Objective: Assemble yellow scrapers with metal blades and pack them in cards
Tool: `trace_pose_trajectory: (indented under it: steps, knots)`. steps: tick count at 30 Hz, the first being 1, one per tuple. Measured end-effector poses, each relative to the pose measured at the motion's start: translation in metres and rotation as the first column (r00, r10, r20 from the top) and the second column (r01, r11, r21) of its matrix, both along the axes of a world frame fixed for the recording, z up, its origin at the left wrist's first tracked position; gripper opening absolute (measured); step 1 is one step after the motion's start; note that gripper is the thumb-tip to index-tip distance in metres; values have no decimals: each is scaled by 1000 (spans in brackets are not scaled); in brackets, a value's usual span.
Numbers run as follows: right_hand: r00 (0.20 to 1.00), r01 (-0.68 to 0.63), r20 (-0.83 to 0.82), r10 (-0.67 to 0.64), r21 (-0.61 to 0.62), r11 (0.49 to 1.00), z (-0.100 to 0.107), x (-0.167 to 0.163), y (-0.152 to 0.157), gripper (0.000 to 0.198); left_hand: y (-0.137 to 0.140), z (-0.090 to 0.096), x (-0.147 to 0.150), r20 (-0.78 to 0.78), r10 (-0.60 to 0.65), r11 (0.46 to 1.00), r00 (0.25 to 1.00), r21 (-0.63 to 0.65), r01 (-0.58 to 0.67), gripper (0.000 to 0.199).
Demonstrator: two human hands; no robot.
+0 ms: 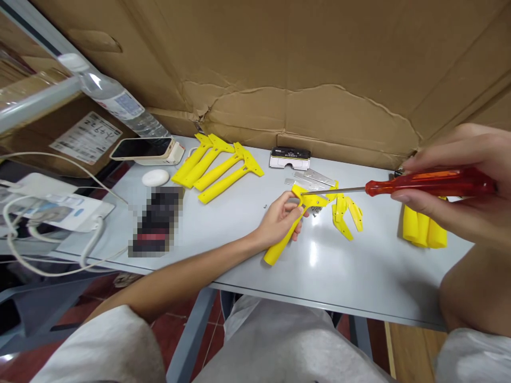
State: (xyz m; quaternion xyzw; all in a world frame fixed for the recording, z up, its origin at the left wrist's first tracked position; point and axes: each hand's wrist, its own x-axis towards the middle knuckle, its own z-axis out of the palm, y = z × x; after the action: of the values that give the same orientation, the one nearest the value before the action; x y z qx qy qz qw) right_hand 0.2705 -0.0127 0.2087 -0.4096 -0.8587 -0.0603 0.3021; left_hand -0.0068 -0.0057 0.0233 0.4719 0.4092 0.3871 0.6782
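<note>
My left hand is closed around a yellow scraper, gripping it just below its head, with the handle slanting down toward the table's front edge. In my right hand is a screwdriver with a red see-through handle. Its long shaft points left, and the tip meets the scraper's head, at or very near a screw hole. Small screws lie beside my left fingers. Behind the head rest several flat metal blades. Loose yellow clamp pieces lie just right of it.
Several yellow scrapers lie at the back left, more yellow handles at the right. A small black box stands against the cardboard. On the left are a phone, a water bottle, a white oval case and cables.
</note>
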Motion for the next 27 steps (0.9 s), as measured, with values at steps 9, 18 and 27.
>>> trace_pose_trajectory:
  steps: [9,18,27]
  knots:
    - [996,-52,-76,49,-45,998,-1,-5,-7,29,0,-1,-1,2,-7,1000,1000,12,7,41]
    - [996,26,-81,-27,-16,1000,-2,-4,-3,29,-1,1,-1,-2,-15,1000,1000,17,15,39]
    - [994,-32,-107,26,-55,998,-6,-5,-10,36,-1,0,-2,-6,-10,1000,1000,25,10,40]
